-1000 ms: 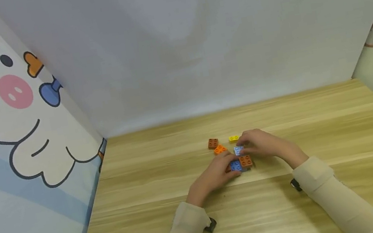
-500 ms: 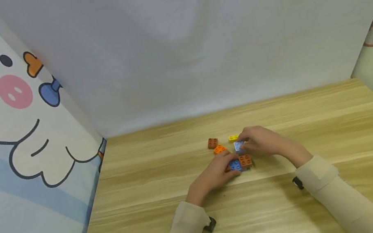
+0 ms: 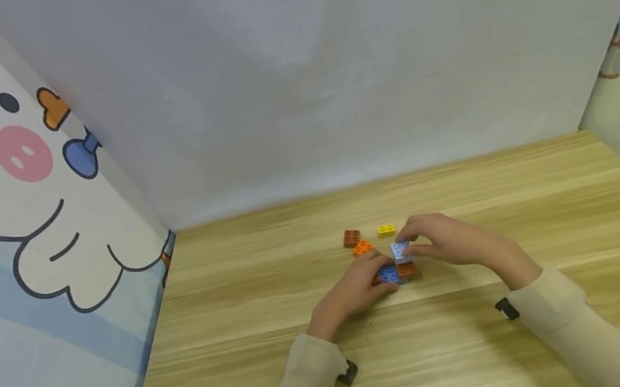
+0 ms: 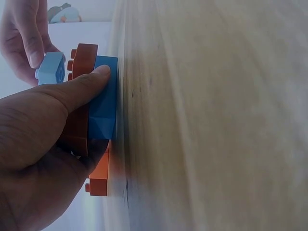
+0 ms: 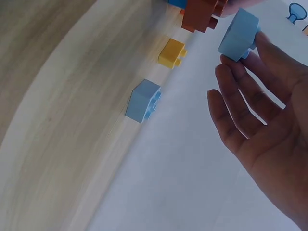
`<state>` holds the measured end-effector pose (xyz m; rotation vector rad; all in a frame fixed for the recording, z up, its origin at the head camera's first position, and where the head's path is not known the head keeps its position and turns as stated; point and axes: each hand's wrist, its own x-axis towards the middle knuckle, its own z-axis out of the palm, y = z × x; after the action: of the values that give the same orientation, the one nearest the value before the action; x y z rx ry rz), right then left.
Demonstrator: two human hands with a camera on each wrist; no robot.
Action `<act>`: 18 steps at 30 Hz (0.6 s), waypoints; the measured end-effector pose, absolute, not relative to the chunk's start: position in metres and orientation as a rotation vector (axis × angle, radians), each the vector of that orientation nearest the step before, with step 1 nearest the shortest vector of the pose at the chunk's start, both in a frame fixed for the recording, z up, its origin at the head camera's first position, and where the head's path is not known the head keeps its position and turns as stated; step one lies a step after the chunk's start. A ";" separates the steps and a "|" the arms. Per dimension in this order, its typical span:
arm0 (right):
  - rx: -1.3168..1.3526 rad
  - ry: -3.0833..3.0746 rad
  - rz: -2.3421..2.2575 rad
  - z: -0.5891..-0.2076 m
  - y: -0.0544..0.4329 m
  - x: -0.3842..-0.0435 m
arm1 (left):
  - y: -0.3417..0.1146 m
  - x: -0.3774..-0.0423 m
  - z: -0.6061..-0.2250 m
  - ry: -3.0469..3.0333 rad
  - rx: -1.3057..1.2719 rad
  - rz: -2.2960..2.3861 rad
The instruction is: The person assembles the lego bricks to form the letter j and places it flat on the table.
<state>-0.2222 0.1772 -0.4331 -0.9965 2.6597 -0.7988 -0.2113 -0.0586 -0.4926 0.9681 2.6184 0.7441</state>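
Note:
My left hand (image 3: 352, 288) holds a small built block of bricks on the table, thumb along the side of its blue brick (image 4: 103, 103). A reddish-brown brick (image 4: 85, 57) sits atop the blue one, studs showing. Between thumb and fingertips, my right hand (image 3: 443, 240) pinches a light blue brick (image 5: 239, 34). It hangs close above the reddish-brown brick, studs up, with a gap between them in the left wrist view. More brown (image 3: 376, 279) shows at the left fingers, mostly covered by the hand.
Beyond the left hand lie an orange brick (image 3: 363, 248) and a loose brown brick (image 3: 352, 238). A yellow brick (image 3: 386, 230) is farther back. Another light blue brick (image 5: 143, 100) rests on the wooden table (image 3: 236, 269). A pale curtain (image 3: 297, 119) hangs behind.
The right hand has lifted the light blue brick and brought it back nearer, so it now overlaps the far part of the reddish-brown brick. My left hand stays in place.

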 end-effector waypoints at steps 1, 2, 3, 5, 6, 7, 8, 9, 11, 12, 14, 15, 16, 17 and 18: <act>-1.002 2.656 -0.803 -0.433 0.177 -0.221 | -0.059 -0.211 -0.493 2.617 0.972 0.744; -1.003 2.654 -0.809 -0.434 0.178 -0.220 | -0.059 -0.211 -0.493 2.614 0.977 0.749; -1.006 2.653 -0.812 -0.434 0.178 -0.218 | -0.059 -0.211 -0.493 2.613 0.982 0.754; -1.011 2.658 -0.808 -0.436 0.179 -0.216 | -0.058 -0.211 -0.492 2.610 0.985 0.763; -1.010 2.663 -0.799 -0.436 0.179 -0.215 | -0.058 -0.211 -0.492 2.607 0.985 0.769; -1.007 2.664 -0.793 -0.437 0.179 -0.215 | -0.058 -0.211 -0.492 2.604 0.984 0.772; -1.005 2.664 -0.789 -0.438 0.179 -0.214 | -0.058 -0.211 -0.492 2.607 0.986 0.773; -1.005 2.664 -0.785 -0.439 0.179 -0.213 | -0.058 -0.211 -0.493 2.609 0.986 0.772; -1.005 2.665 -0.782 -0.441 0.179 -0.213 | -0.058 -0.211 -0.493 2.611 0.986 0.770; -1.007 2.665 -0.784 -0.442 0.179 -0.213 | -0.058 -0.211 -0.493 2.612 0.983 0.768; -1.014 2.667 -0.792 -0.443 0.178 -0.212 | -0.058 -0.210 -0.493 2.615 0.977 0.765; -1.016 2.669 -0.796 -0.443 0.178 -0.212 | -0.058 -0.210 -0.493 2.613 0.971 0.766; -1.019 2.671 -0.798 -0.443 0.178 -0.212 | -0.058 -0.210 -0.493 2.613 0.969 0.766; -1.020 2.674 -0.797 -0.442 0.177 -0.211 | -0.058 -0.211 -0.493 2.613 0.966 0.766; -1.016 2.676 -0.795 -0.442 0.177 -0.211 | -0.058 -0.211 -0.493 2.613 0.965 0.767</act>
<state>-0.2110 0.1771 -0.4416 -1.0161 2.6762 -0.7949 -0.2105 -0.0582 -0.4928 0.9646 2.6131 0.7674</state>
